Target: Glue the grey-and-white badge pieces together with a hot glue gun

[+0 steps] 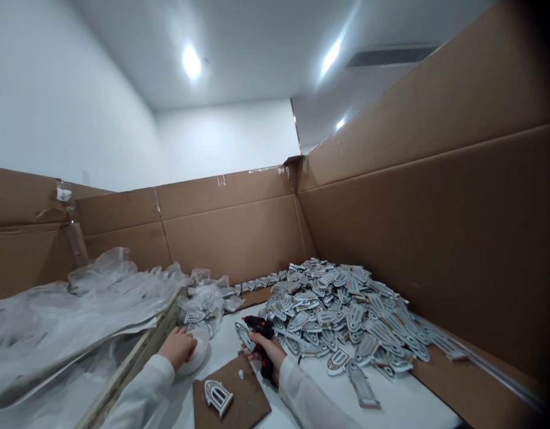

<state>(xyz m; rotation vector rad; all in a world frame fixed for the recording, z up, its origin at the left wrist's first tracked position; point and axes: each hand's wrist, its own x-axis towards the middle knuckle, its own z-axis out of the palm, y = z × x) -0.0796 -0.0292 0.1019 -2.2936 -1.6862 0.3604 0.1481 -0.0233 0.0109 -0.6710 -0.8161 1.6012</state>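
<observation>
My right hand (266,348) grips a black and orange glue gun (259,326) and also pinches a small grey arch-shaped piece (245,335) against its nozzle. My left hand (179,347) rests closed on a small white bowl (198,354) to the left. Below them a similar arch-shaped piece (218,395) lies on a brown cardboard mat (239,405), beside a small white blob (241,374). Both arms wear white sleeves.
A large heap of grey arch-shaped pieces (341,313) covers the table to the right. Crumpled clear plastic bags (100,292) and a wooden-edged crate (140,351) lie at left. Tall cardboard walls (435,196) enclose the white table (391,405).
</observation>
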